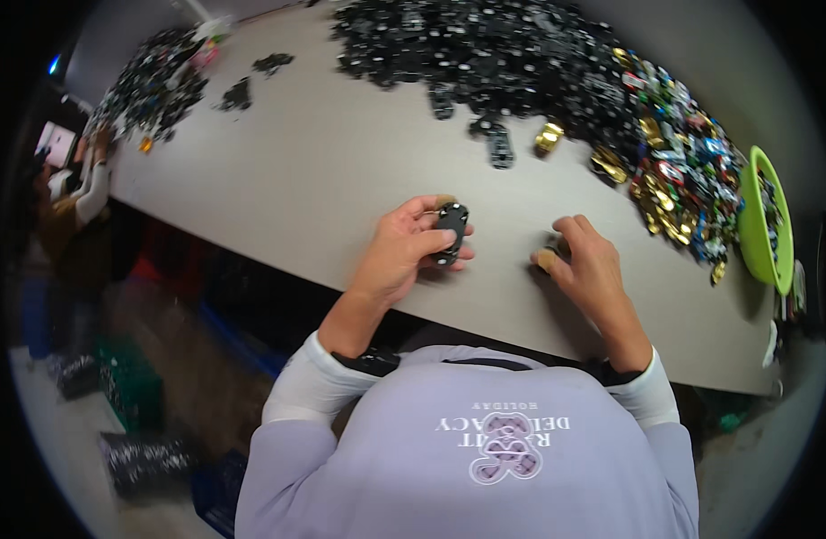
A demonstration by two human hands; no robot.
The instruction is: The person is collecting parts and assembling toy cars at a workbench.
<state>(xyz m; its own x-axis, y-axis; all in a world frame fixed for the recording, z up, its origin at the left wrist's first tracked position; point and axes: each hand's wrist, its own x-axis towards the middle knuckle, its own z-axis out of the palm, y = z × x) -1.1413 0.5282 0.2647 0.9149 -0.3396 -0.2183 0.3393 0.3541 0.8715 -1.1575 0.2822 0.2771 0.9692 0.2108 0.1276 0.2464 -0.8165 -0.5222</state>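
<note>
Nearest to the person, the left hand (402, 251) is closed around a small black toy-car base (450, 232), thumb and fingers pinching it from both sides just above the near edge of the grey table (305, 171). The right hand (585, 265) rests on the table a little apart, its fingers curled over a small gold piece (548, 259); I cannot tell if it truly grips the piece or only covers it.

To do this step well, I think the left hand should hold the base by its edges, so that the flat side stays free, and the right hand should bring the gold piece straight to it, without tilting.

Farther on the table lie one black base (500, 145) and a gold car body (549, 136), apart from the rest. Behind them is a big heap of black parts (485, 54), a heap of coloured toy cars (682, 171) and a green bowl (761, 220) at the right. Far left, another person's hand (99, 144) works at a second pile (153, 81).
</note>
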